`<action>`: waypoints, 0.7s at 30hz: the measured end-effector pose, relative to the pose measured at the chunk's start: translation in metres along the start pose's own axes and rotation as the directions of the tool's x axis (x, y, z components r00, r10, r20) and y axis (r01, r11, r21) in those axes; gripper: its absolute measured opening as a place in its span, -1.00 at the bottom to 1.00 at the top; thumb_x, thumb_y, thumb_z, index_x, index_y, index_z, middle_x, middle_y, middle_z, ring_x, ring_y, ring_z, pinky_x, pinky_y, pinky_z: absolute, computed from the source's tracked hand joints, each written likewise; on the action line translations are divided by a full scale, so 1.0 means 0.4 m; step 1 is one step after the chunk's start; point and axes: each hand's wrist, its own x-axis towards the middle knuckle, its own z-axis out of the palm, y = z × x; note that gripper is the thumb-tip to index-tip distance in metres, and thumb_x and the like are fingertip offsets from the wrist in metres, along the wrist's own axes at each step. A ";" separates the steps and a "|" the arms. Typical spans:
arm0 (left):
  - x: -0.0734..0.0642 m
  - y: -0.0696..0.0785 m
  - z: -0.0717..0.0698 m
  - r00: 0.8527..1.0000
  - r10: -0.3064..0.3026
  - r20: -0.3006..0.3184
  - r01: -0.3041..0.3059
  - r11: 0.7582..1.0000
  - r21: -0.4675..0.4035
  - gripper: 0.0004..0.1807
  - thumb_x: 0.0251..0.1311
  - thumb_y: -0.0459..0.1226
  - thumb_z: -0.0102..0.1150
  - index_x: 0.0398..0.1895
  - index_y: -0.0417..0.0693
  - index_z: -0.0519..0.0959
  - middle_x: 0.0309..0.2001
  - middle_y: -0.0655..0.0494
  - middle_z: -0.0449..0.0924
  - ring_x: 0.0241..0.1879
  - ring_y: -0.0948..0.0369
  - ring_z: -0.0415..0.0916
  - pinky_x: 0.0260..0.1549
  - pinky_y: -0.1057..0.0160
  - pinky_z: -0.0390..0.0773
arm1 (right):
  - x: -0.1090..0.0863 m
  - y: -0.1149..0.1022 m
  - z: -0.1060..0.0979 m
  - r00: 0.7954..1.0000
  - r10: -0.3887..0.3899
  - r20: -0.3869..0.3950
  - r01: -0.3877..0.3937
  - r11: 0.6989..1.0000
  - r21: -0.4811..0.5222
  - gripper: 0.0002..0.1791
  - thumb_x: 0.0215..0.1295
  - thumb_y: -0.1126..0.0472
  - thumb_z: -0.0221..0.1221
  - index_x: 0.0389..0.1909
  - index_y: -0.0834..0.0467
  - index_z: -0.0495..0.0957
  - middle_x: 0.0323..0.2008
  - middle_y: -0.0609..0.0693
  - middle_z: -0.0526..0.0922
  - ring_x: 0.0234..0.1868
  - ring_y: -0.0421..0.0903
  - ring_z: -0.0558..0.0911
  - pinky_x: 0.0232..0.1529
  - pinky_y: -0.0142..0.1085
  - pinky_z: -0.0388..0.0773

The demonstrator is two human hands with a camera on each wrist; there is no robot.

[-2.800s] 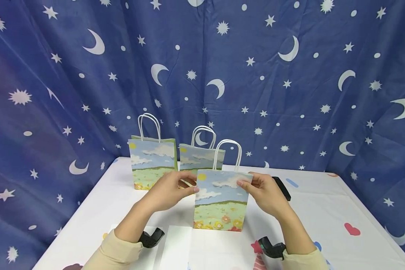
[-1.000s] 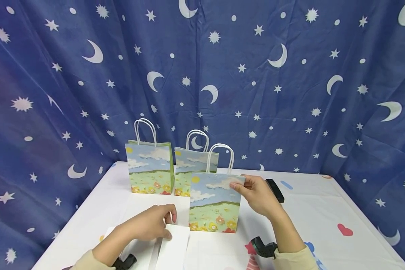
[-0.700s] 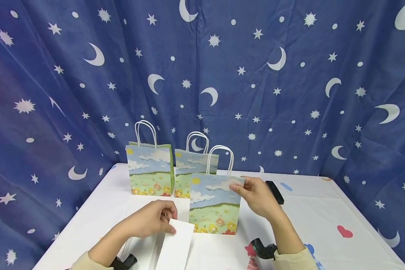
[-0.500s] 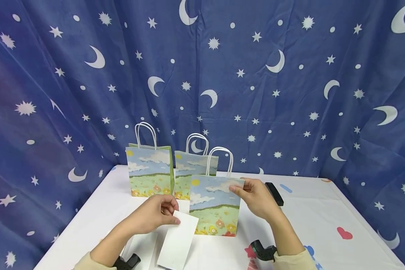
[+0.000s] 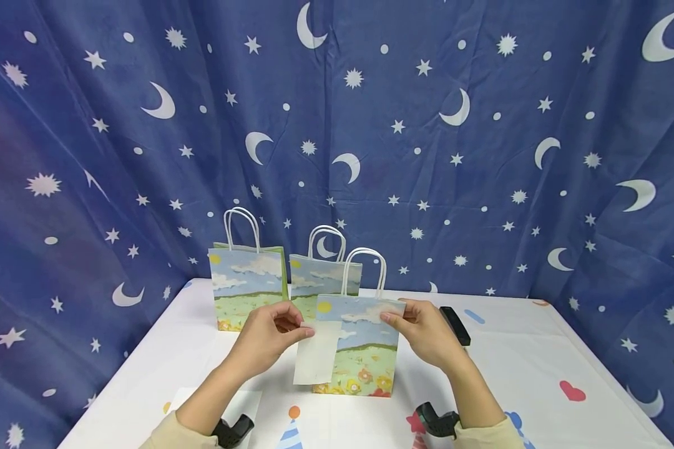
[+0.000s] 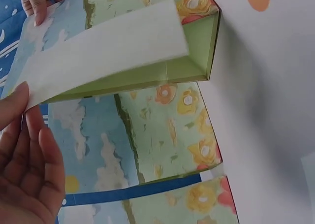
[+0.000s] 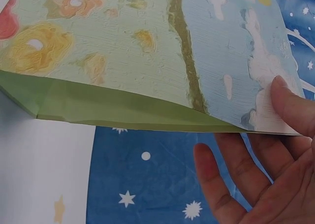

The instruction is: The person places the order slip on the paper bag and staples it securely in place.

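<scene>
In the head view my left hand (image 5: 264, 340) pinches the upper left corner of a blank white card (image 5: 317, 362) between thumb and fingers. The card hangs upright, overlapping the left part of a paper gift bag (image 5: 365, 358) painted with sky, meadow and flowers. My right hand (image 5: 427, 330) pinches the bag's upper right edge, thumb on the front. The bag stands on the table, its twin white handles up. In the left wrist view, the card (image 6: 108, 51) slants across the bag's green side. The right wrist view shows the thumb (image 7: 290, 103) on the painted cloud.
Two matching bags stand behind, one at the left (image 5: 244, 287) and one in the middle (image 5: 326, 271). A black oblong object (image 5: 455, 325) lies beyond the right hand. A white sheet (image 5: 241, 405) lies under the left forearm. A blue starry curtain (image 5: 483, 156) closes the back.
My left hand left the bag's left edge, reached down to the white card on the table, and lifted it in front of the bag. The right hand keeps its hold on the bag.
</scene>
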 end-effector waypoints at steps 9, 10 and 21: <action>0.026 0.001 0.030 0.990 0.063 -0.125 -0.058 0.997 0.044 -0.78 0.11 -0.13 0.56 -0.41 0.12 0.63 -0.42 0.29 0.71 -0.43 0.32 0.62 -0.38 0.33 0.59 | -0.001 -0.001 0.003 1.000 0.014 -0.016 -0.015 1.000 -0.011 -0.67 0.42 0.02 0.31 -0.45 0.16 0.60 -0.45 -0.06 0.62 -0.43 -0.15 0.36 -0.44 -0.30 0.26; 0.028 0.001 0.032 0.989 0.068 -0.132 -0.063 0.997 0.044 -0.77 0.11 -0.12 0.57 -0.42 0.11 0.63 -0.42 0.29 0.72 -0.43 0.33 0.62 -0.39 0.33 0.59 | -0.001 -0.001 0.003 1.000 0.016 -0.016 -0.016 1.000 -0.012 -0.68 0.42 0.03 0.31 -0.46 0.15 0.60 -0.44 -0.07 0.63 -0.41 -0.15 0.37 -0.43 -0.30 0.27; 0.052 0.021 0.054 0.977 0.121 -0.178 -0.120 0.993 0.014 -0.71 0.06 -0.11 0.60 -0.26 0.14 0.64 -0.35 0.28 0.65 -0.30 0.31 0.63 -0.30 0.36 0.66 | 0.003 0.004 0.004 1.000 -0.012 0.009 0.012 1.000 0.010 -0.80 0.45 0.03 0.28 -0.24 0.07 0.73 -0.27 -0.09 0.80 -0.16 -0.17 0.66 -0.08 -0.20 0.54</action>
